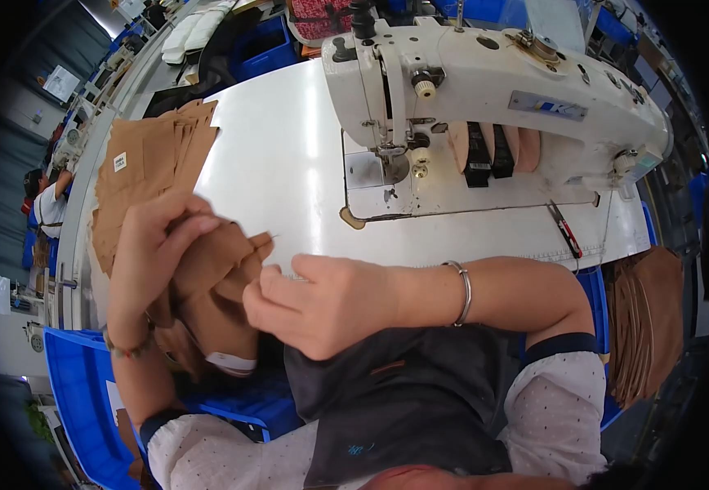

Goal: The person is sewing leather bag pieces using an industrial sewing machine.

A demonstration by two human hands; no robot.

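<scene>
My left hand [154, 253] is closed on a piece of brown fabric [216, 265], thumb and fingers pinching its upper edge. The fabric hangs in folds over the table's front edge, and a white patch shows near its lower end. A narrow brown tab sticks out of it toward the right. Just beside that tab my right hand [322, 302] is closed, thumb against curled fingers. Whatever lies between those fingertips is hidden or too small to name. Left of the fabric, partly behind my left hand, lies a stack of brown fabric pieces [146, 159] with a small white label on top.
A white sewing machine [485, 77] stands at the back right of the white table [277, 155]. Dark-banded rolls [477, 155] sit under its arm, red-handled snips [565, 230] in front. Blue bins [73, 400] flank me; brown pieces [648, 327] hang at right.
</scene>
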